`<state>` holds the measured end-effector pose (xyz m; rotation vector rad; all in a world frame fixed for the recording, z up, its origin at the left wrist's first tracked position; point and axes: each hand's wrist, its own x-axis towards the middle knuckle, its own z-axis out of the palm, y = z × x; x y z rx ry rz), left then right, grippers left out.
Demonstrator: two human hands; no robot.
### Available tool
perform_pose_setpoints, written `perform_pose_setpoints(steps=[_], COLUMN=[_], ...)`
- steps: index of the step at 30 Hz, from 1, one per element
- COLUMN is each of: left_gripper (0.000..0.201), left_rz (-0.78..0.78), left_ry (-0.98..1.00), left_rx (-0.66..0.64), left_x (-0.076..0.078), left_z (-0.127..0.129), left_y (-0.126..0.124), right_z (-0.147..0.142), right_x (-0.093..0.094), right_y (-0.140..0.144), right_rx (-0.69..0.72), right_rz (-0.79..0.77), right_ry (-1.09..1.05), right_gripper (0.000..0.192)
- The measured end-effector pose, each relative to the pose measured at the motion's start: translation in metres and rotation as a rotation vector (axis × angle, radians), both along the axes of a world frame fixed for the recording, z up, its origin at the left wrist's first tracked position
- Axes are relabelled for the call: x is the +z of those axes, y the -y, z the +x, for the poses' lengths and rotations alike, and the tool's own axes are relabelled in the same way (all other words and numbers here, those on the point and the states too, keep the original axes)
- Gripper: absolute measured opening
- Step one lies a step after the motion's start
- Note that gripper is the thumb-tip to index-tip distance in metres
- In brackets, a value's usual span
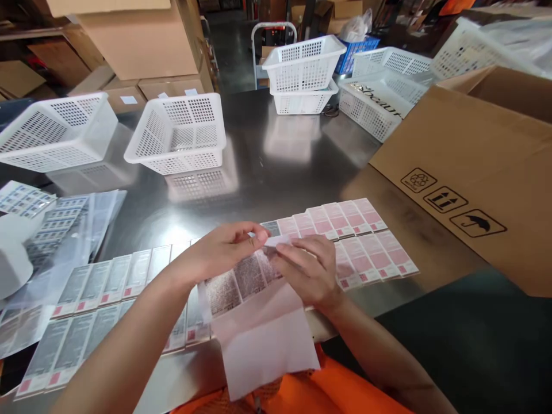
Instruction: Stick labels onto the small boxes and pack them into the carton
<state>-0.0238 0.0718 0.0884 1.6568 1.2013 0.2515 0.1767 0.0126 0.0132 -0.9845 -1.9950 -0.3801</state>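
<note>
Reading from the left, a white basket and a second white basket are seen well back on the steel tabletop, with loose label sheets spread flat along the near edge. The left hand is brought in from the left, its fingers pinched on the top edge of a small label. That label is held just above a label strip, whose long axis runs left to right and tilts up toward the right, over white backing paper that hangs past the tabletop's near edge. The right hand is laid on the strip's right end, fingers curled and pressing at the same label from the other side, so both hands meet at one point. Pink label sheets lie flat just beyond the right hand. Open room is left behind the hands; a cardboard box flap closes off the right.
</note>
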Motion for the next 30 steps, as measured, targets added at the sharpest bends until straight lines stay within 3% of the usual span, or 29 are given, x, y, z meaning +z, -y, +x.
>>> perform_pose_setpoints(steps=[5,9,14,18,20,22,25,28,30], left_gripper=[0.036,0.025,0.016,0.014,0.012,0.016,0.033,0.045,0.043], left_rz=[-0.096,-0.001,0.025,-0.021,-0.032,-0.05,-0.114,-0.216,-0.237], left_ry=[0.061,-0.116,-0.174,-0.12,-0.102,-0.083,-0.073,-0.025,0.02], left_rx=[-0.114,-0.18,-0.096,0.047,0.152,0.266,0.344,0.215,0.11], left_x=[-0.021,-0.028,-0.04,-0.061,-0.07,-0.073,-0.066,-0.055,-0.053], left_z=[0.003,0.004,-0.003,-0.006,-0.001,0.007,0.022,0.035,0.041], left_y=[-0.021,-0.029,-0.046,-0.057,-0.054,-0.048,-0.033,-0.019,-0.012], right_z=[0.006,0.007,0.013,0.033,0.044,0.053,0.061,0.067,0.069], right_x=[-0.011,-0.013,0.004,0.034,0.044,0.045,0.035,0.025,0.02], right_y=[-0.003,0.003,0.019,0.022,0.011,-0.008,-0.043,-0.072,-0.083], right_rx=[0.214,0.303,0.437,0.597,0.582,0.477,0.29,0.227,0.234], right_rz=[-0.147,-0.144,-0.094,-0.384,-0.545,-0.621,-0.834,-1.125,-1.23], right_ry=[0.232,0.277,0.046,-0.211,-0.376,-0.592,-0.767,-0.795,-0.788], right_gripper=[0.024,0.022,0.012,0.018,0.02,0.023,0.038,0.045,0.046])
